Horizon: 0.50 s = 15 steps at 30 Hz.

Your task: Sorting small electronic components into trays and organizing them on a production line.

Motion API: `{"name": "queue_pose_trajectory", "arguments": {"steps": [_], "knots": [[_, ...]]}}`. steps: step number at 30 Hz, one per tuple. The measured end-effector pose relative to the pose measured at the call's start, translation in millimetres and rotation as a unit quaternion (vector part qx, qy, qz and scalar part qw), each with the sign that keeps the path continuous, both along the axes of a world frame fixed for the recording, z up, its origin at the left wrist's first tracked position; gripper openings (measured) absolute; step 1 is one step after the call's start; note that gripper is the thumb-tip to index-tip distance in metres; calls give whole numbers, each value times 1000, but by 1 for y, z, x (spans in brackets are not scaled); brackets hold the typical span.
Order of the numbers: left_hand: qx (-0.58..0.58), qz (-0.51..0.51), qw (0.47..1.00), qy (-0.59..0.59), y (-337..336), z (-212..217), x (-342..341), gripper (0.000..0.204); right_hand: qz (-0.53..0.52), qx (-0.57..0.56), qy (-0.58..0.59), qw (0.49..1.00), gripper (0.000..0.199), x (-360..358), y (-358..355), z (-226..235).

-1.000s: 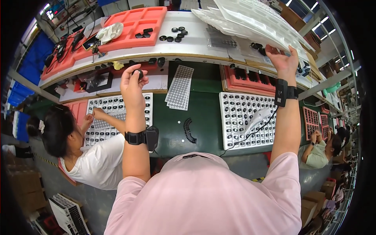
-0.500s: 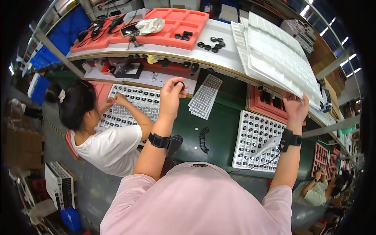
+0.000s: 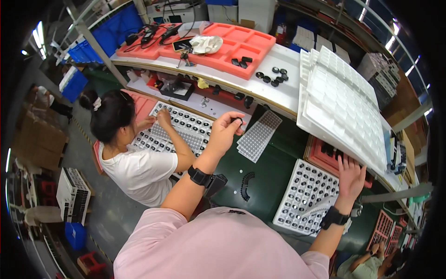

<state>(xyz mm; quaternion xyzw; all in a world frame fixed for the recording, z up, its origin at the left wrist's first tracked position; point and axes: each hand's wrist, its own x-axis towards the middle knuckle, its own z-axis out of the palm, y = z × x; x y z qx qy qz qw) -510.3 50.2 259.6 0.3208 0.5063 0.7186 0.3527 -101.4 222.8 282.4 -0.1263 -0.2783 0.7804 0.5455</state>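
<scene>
Seen from above, a person in a pink shirt (image 3: pixel 218 246) reaches both arms forward over a green counter (image 3: pixel 268 179). The left hand (image 3: pixel 225 133), raised above the counter's middle, has its fingers closed in a pinch around a small black round piece (image 3: pixel 238 120); with the fingers covering part of it, which way it faces is unclear.

The right hand (image 3: pixel 351 182) has its fingers stretched out and slightly parted, pointing up at the lower edge of a stack of white moulded trays (image 3: pixel 344 107); whether they touch it cannot be told. The stack lies slanted on a white shelf (image 3: pixel 287 98), overhanging its front, its near edge sloping down from left to right.

Between the arms, dotted white sheets (image 3: pixel 262 136) lie with their long axis running from upper right to lower left. Nearer the body is a curved row of small black pieces (image 3: pixel 244 186), its hollow side facing right. Right of it sits a filled white tray (image 3: pixel 286 190).
</scene>
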Motion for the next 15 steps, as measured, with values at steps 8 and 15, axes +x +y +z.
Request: {"name": "queue_pose_trajectory", "arguments": {"steps": [8, 15], "knots": [[-3, 2, 998, 68, 18, 38, 9, 23, 77, 8, -193, 978, 48, 6, -14, -50], [-7, 2, 994, 110, 35, 79, -27, 26, 190, 118, -354, 908, 37, -69, -25, -49]]}}
